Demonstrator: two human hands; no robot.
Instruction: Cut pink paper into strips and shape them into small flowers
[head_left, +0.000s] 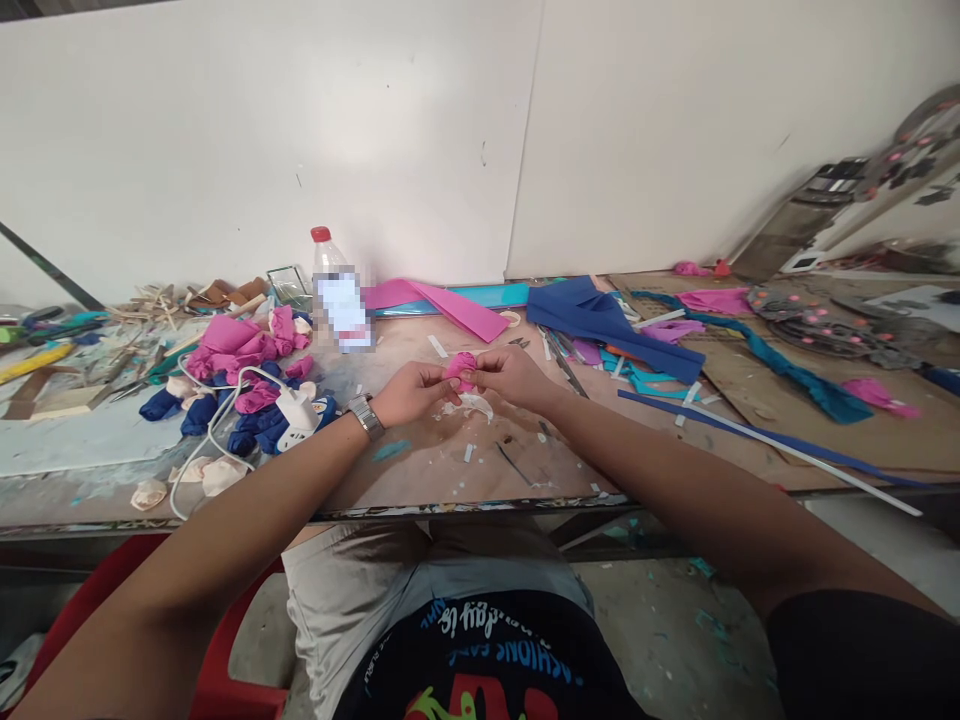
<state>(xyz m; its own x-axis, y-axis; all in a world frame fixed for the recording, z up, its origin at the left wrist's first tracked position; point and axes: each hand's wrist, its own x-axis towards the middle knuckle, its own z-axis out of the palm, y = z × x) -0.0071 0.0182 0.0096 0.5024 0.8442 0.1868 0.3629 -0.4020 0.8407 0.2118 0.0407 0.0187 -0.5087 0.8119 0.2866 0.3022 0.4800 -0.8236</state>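
Note:
Between my two hands, just above the middle of the worktable [420, 470], is a small pink rolled flower [460, 368] that looks like folded paper or cloth. My left hand [415, 393], with a metal watch at the wrist, pinches its left side. From the right, my right hand [508, 378] closes thumb and fingers on the same flower. Part of the flower is covered by the fingertips. White scraps lie on the board under the hands.
Pink, blue and cream flowers [259, 395] are heaped at left beside a white charger [298, 408] with its cable. A red-capped bottle [321, 236] stands behind. Pink strips [457, 308] and dark blue strips [600, 325] lie at the back; a long white strip [810, 455] sticks out past the right front edge.

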